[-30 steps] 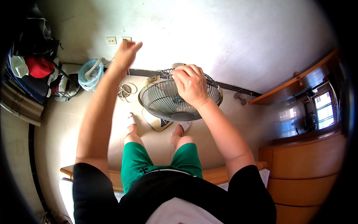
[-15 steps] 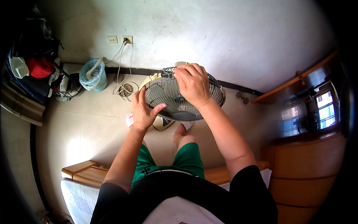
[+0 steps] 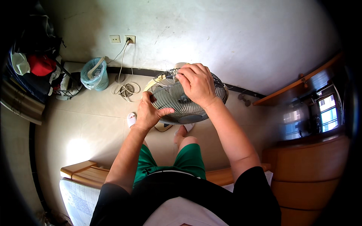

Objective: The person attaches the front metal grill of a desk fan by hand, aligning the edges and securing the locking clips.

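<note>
In front of me stands an electric fan with a round, dark wire guard (image 3: pixel 181 106). My left hand (image 3: pixel 147 115) grips the guard's left rim, fingers curled at the far side and thumb stretched over the front wires. My right hand (image 3: pixel 199 84) is closed on the top of the guard, its fingertips bent over the upper rim. A cream-coloured part of the fan (image 3: pixel 160 80) shows through the wires at the upper left. Part of the fan's base (image 3: pixel 163 127) shows below, between my feet. The guard hides most of the stand.
A blue lattice bin (image 3: pixel 98 77) with a liner stands by the wall. Beside it, a cream cable (image 3: pixel 130 89) lies coiled and runs up to a wall socket (image 3: pixel 130 39). Clothes (image 3: pixel 39 66) are piled at left. A dumbbell (image 3: pixel 244 99) lies by the skirting at right. Wooden furniture (image 3: pixel 305 165) stands nearer.
The guard has tilted, and more of the cream part shows behind it. Both hands have shifted slightly to the right, keeping their hold on the guard.
</note>
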The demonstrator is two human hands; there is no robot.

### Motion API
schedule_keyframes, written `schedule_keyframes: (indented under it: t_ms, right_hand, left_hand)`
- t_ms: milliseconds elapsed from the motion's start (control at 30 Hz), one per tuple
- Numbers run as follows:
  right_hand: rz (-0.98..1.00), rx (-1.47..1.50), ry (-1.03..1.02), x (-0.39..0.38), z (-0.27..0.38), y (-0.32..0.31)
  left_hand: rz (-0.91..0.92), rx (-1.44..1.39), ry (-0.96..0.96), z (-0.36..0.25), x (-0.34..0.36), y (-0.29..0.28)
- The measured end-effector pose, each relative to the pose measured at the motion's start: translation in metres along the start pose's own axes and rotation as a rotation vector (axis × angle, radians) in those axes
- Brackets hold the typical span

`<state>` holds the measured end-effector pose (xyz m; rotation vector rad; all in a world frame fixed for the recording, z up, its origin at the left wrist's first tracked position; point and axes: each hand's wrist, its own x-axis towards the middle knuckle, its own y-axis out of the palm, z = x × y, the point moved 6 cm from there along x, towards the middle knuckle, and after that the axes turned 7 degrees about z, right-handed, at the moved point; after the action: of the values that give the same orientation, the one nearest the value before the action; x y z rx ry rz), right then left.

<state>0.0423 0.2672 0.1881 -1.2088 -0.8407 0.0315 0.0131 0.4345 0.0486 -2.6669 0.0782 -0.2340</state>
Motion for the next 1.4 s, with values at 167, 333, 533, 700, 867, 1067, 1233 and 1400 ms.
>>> schedule_keyframes:
  t_ms: [167, 333, 533, 700, 867, 1067, 1233, 1400]
  right_hand:
    - [0.134, -0.021, 0.061, 0.014, 0.009, 0.011]
    - [0.325, 0.079, 0.172, 0.032, 0.007, 0.027]
    - [0.391, 0.378, 0.556, 0.051, -0.014, 0.043]
    - [0.236, 0.484, 0.65, 0.079, -0.054, 0.052]
    - [0.166, 0.377, 0.677, 0.097, -0.059, 0.046]
    - [-0.087, 0.36, 0.75, 0.103, -0.11, 0.028]
    - [-0.01, 0.48, 0.783, 0.117, -0.12, 0.04]
    - [0.31, 0.244, 0.906, 0.097, -0.14, 0.059]
  left_hand:
    - [0.018, -0.089, -0.035, 0.004, -0.005, 0.002]
    - [0.061, -0.159, -0.047, 0.009, -0.013, 0.001]
    - [0.035, -0.524, -0.109, 0.034, -0.03, 0.007]
    - [0.037, -0.597, -0.129, 0.029, -0.041, 0.014]
    - [-0.043, -0.734, -0.131, 0.023, -0.046, 0.01]
    - [-0.014, -0.832, -0.165, 0.015, -0.053, 0.015]
    - [-0.06, -0.822, -0.144, 0.016, -0.054, 0.011]
    - [-0.011, -0.857, -0.129, 0.009, -0.053, 0.024]
